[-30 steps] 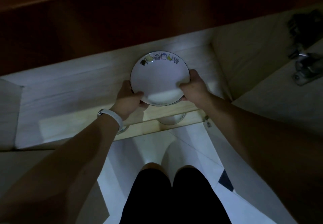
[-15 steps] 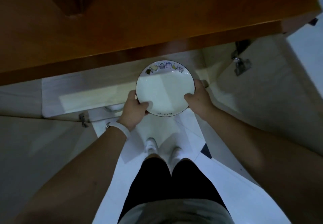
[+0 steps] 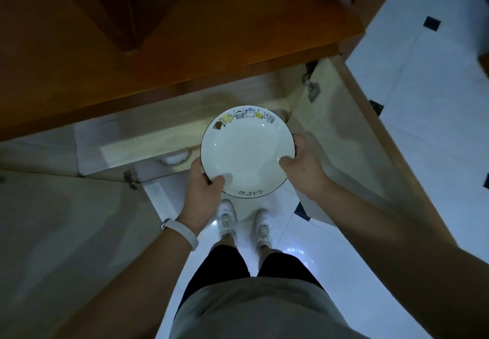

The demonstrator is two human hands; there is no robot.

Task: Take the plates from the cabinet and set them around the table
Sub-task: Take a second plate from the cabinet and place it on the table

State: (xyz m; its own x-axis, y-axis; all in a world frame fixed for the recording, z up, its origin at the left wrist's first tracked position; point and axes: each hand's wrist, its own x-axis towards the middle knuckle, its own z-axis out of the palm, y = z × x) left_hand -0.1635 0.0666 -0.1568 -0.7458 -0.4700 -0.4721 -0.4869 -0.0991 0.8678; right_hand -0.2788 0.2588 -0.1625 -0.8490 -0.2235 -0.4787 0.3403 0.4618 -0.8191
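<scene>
Gripping a white cartoon-rimmed plate between them, the left hand and right hand clamp opposite rims, thumbs on top.

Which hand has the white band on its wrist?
The left hand, gripping the plate at its near-left rim; the right hand has a bare wrist.

Plate now clear of cabinet

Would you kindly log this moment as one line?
plate | held level, both hands | left hand | right hand | cabinet open
</scene>
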